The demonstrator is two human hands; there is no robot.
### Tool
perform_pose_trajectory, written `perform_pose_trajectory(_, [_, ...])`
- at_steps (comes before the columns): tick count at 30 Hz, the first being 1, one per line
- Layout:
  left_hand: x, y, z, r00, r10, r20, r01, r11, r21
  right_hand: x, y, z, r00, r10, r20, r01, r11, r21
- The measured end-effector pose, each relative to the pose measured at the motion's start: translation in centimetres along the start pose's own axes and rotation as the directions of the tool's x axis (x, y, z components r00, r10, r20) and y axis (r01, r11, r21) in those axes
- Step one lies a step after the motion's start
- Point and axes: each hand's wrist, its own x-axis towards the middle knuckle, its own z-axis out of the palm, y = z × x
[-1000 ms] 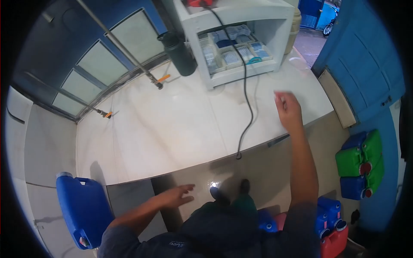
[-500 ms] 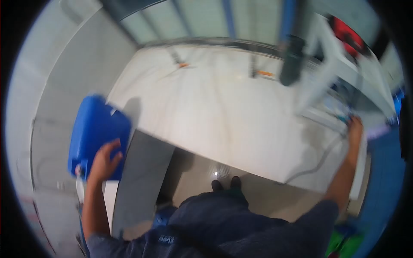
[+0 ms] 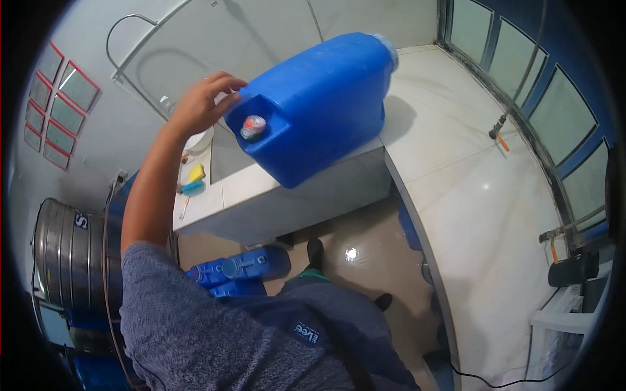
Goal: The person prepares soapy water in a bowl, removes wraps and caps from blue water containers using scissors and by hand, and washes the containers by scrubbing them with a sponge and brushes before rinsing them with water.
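A blue plastic water jug rests on the counter on the far side, its near end jutting toward me. A plastic-wrapped spout or small cap is set into a recess on that end, and a wrapped wide cap shows at the other end. My left hand is at the jug's upper near corner, fingers stretched out and thumb apart, fingertips at or just over its edge. Whether they press on it I cannot tell. My right hand is out of view.
A white counter with taps runs along the right. A yellow sponge and blue brush-like item lie left of the jug. Several blue jugs stand on the floor, near a steel tank.
My view has swung left toward the blue jug. My left hand has shifted to the jug's corner. My right hand, earlier at the white stand, has left the view.
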Motion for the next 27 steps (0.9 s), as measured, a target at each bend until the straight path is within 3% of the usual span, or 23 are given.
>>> perform_pose_trajectory(1, [0.6,-0.2,-0.1,0.99,0.139,0.03,-0.14,0.989,0.043,-0.7,-4.5,-1.0,0.995,-0.008,0.099,-0.002,0.995,0.104])
perform_pose_trajectory(2, [1.6,-0.7,-0.1,0.957,0.283,0.07,-0.287,0.955,0.071,-1.0,-8.5,-0.9,0.935,0.023,0.355,-0.171,0.905,0.391])
perform_pose_trajectory(3, [3.1,-1.6,0.0,0.943,0.324,0.071,-0.327,0.944,0.04,-1.3,-12.6,-0.8,0.795,0.055,0.604,-0.473,0.679,0.562])
perform_pose_trajectory(4, [4.6,-2.2,0.5,0.869,0.489,0.072,-0.489,0.872,-0.011,-1.7,-16.8,-0.6,0.608,0.08,0.79,-0.728,0.452,0.515])
perform_pose_trajectory(5, [6.3,-2.8,1.7,0.764,0.643,0.054,-0.64,0.766,-0.061,-1.6,-23.0,-0.8,0.356,0.003,0.934,-0.886,0.317,0.337])
perform_pose_trajectory(6, [7.5,-3.2,3.1,0.728,0.685,0.045,-0.678,0.728,-0.103,-2.9,-27.9,0.0,0.314,-0.066,0.947,-0.898,0.303,0.319])
perform_pose_trajectory(8, [8.8,-3.5,4.6,0.664,0.733,0.147,-0.67,0.671,-0.319,-3.3,-35.8,-0.1,0.168,-0.226,0.96,-0.769,0.579,0.271])
perform_pose_trajectory(9, [8.9,-3.7,4.4,0.67,0.718,0.188,-0.653,0.691,-0.309,-3.5,-38.8,-0.3,0.125,-0.257,0.958,-0.75,0.608,0.261])
perform_pose_trajectory(10, [8.7,-3.9,4.5,0.649,0.739,0.18,-0.67,0.667,-0.325,-7.4,-39.2,3.0,0.279,-0.317,0.906,-0.583,0.694,0.422])
perform_pose_trajectory(11, [8.3,-3.9,4.7,0.702,0.689,0.181,-0.63,0.719,-0.293,-7.4,-40.8,2.8,0.334,-0.321,0.886,-0.446,0.774,0.449])
perform_pose_trajectory(12, [7.9,-3.8,4.8,0.754,0.631,0.181,-0.582,0.77,-0.26,-6.6,-42.1,2.2,0.333,-0.3,0.894,-0.444,0.786,0.429])
perform_pose_trajectory(14, [6.7,-3.0,4.7,0.774,0.614,0.157,-0.574,0.784,-0.235,-4.2,-44.5,0.0,0.278,-0.211,0.937,-0.258,0.923,0.284])
perform_pose_trajectory(15, [6.1,-2.3,4.7,0.848,0.505,0.162,-0.48,0.861,-0.171,-2.8,-45.4,-1.4,0.282,-0.195,0.939,-0.258,0.928,0.27])
perform_pose_trajectory(16, [5.8,-1.7,4.9,0.91,0.382,0.159,-0.369,0.923,-0.105,-1.3,-46.3,-2.6,0.29,-0.233,0.928,-0.118,0.954,0.277])
perform_pose_trajectory(17, [5.9,-1.4,5.4,0.931,0.348,0.11,-0.352,0.936,0.018,-0.4,-46.8,-3.1,0.291,-0.276,0.916,0.025,0.959,0.281])
perform_pose_trajectory(18, [6.2,-1.5,5.1,0.93,0.35,0.109,-0.353,0.935,0.013,-0.6,-46.7,-2.4,0.292,-0.273,0.917,0.029,0.96,0.277])
perform_pose_trajectory(20, [7.5,-1.3,3.7,0.927,0.307,0.217,-0.326,0.944,0.057,-0.8,-46.4,-1.0,0.082,-0.464,0.882,0.072,0.885,0.459])
perform_pose_trajectory(21, [8.2,-1.4,3.3,0.928,0.299,0.224,-0.323,0.943,0.081,-0.7,-46.5,-1.0,0.083,-0.47,0.879,0.077,0.882,0.465])
perform_pose_trajectory(23, [9.0,-2.2,5.0,0.934,0.326,0.144,-0.332,0.943,0.022,-0.4,-46.7,-0.9,0.017,-0.488,0.873,0.18,0.86,0.477])
perform_pose_trajectory(25, [9.2,-2.9,7.5,0.939,0.342,-0.016,-0.341,0.93,-0.133,-1.5,-46.4,0.4,0.049,-0.485,0.873,0.153,0.867,0.474])
perform_pose_trajectory(27, [8.3,-1.9,7.5,0.963,0.268,-0.025,-0.269,0.955,-0.125,-2.5,-45.8,1.1,0.064,-0.492,0.868,0.126,0.867,0.482])
